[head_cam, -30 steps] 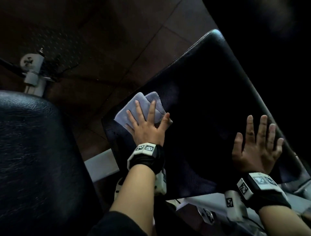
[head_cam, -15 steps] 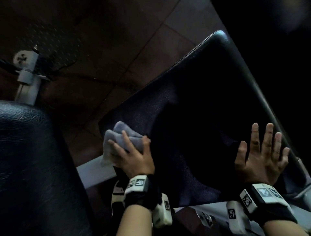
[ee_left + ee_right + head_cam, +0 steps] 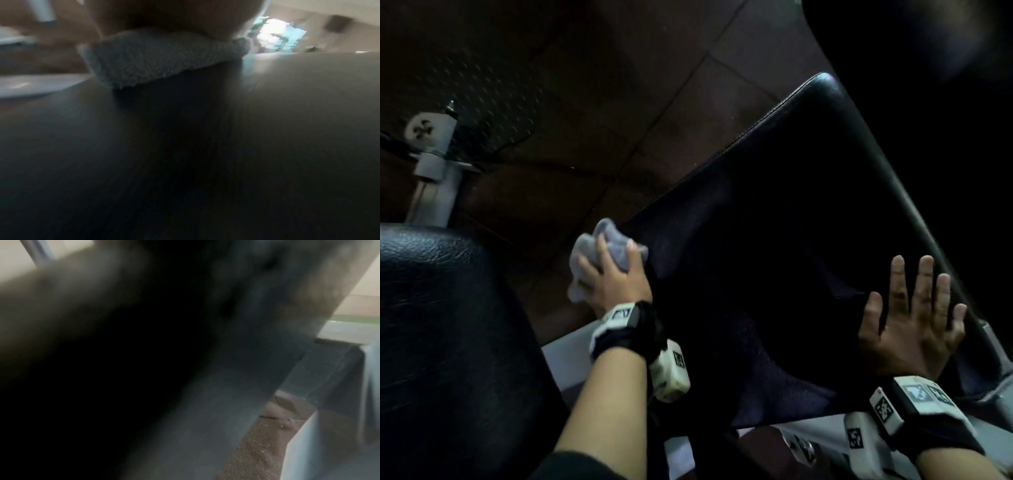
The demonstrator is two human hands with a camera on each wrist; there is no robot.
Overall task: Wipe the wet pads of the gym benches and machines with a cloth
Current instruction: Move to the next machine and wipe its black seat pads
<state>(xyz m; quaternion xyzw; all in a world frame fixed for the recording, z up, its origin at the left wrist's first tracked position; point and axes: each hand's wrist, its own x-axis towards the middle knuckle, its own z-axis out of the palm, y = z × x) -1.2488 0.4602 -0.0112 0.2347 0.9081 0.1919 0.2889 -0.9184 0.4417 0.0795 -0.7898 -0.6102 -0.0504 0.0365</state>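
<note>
A black tilted bench pad (image 3: 791, 222) fills the middle of the head view. My left hand (image 3: 613, 277) grips a bunched pale grey cloth (image 3: 599, 250) at the pad's left edge, with part of the cloth hanging past that edge. The left wrist view shows the fuzzy cloth (image 3: 164, 60) under my palm, lying on the dark pad (image 3: 185, 154). My right hand (image 3: 914, 318) lies flat on the pad's lower right part, fingers straight and spread. The right wrist view is a dark blur of the pad (image 3: 144, 353).
A second black pad (image 3: 441, 342) sits close at the lower left. A grey metal post with a knob (image 3: 431, 164) stands at the far left over the dark tiled floor (image 3: 619, 102). The bench's pale grey frame (image 3: 565, 356) runs under the pad.
My left hand has dragged the cloth down and left across the pad to its left edge, going from flat fingers to a grip on the bunched cloth. The right hand stays flat in place.
</note>
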